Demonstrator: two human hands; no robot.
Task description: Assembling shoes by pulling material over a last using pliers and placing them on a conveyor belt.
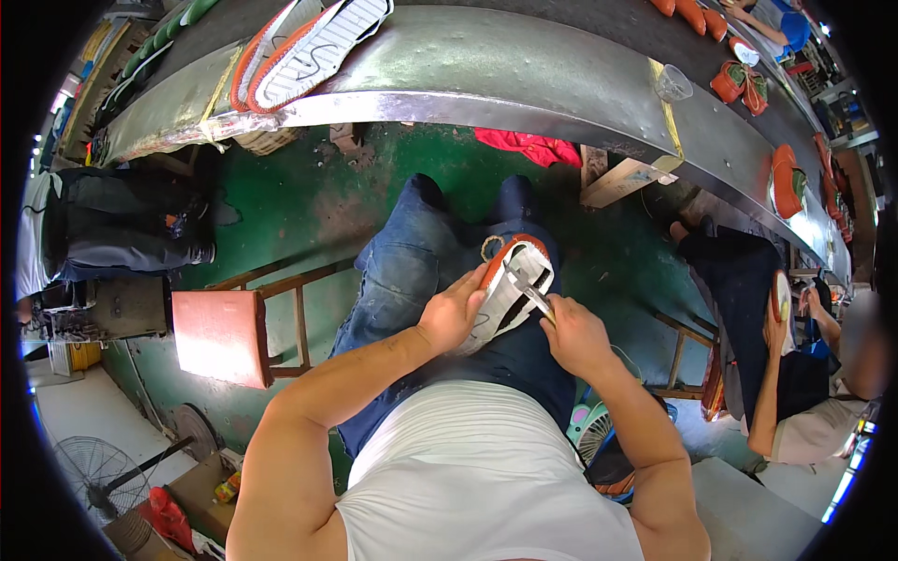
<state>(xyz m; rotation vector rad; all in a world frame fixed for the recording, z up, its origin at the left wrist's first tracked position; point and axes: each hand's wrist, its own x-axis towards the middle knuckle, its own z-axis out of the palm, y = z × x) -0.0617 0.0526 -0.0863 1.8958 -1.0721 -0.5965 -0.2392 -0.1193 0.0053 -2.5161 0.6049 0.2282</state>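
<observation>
A shoe upper [496, 313] with orange edges and a white underside lies tilted over my lap. My left hand [452, 313] is closed on its left edge. In my right hand [577, 338] is a hand tool [529, 291] with a metal head and a pale handle; its exact kind is hard to make out. The tool's metal end rests on or just over the white underside. A loop of tan cord [491, 247] sticks out at the shoe's far end.
A long metal-topped bench [449, 70] curves across the far side. On it are white-bottomed orange shoes [304, 56], more orange shoes [789, 182] and a clear cup [673, 84]. A stool [220, 337] stands left. Another person [748, 327] sits at right. A small fan [594, 430] is beside me.
</observation>
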